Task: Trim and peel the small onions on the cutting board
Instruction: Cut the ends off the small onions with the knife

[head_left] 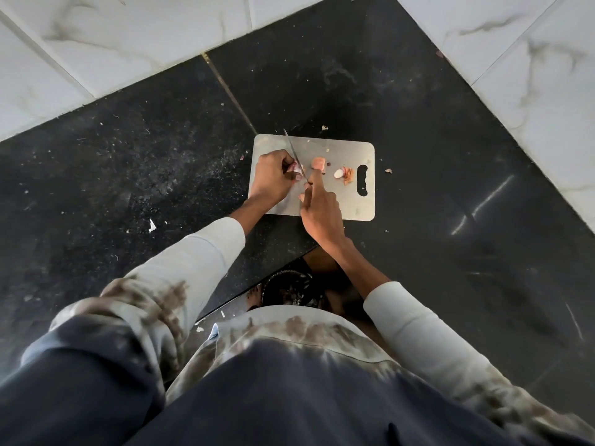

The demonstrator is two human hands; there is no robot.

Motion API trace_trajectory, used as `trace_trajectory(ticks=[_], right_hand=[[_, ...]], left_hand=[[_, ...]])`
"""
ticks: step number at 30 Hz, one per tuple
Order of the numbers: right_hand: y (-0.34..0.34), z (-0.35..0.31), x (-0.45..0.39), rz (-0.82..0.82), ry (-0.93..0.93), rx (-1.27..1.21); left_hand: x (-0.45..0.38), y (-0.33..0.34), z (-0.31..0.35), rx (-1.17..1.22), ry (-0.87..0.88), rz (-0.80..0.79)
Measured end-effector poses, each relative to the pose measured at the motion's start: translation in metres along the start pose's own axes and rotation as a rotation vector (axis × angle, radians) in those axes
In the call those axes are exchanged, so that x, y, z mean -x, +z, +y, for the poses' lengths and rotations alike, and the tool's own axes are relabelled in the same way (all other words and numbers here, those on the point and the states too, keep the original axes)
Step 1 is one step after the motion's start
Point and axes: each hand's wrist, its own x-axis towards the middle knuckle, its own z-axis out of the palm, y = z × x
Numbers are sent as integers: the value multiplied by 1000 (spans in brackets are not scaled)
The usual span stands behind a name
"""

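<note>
On the black granite counter (418, 123) lay a steel cutting board (338, 201). The left hand (272, 178) pinched a small onion (296, 169); just beside it the right hand (318, 214), forefinger extended, gripped the knife (294, 152). Best cut shallowly, clear of fingertips.

The left hand (272, 175) hides most of its onion (294, 169).

Small onion (295, 170) at cutting board (341, 201) left edge, another unpeeled (319, 163) mid-board, peels (346, 175) beside.
</note>
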Motion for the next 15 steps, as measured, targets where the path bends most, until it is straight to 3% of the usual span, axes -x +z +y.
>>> trace_trajectory(ticks=[15], right_hand=[[0,-18,-7,-10,51,25]], left_hand=[[-2,7,-8,-1,28,32]])
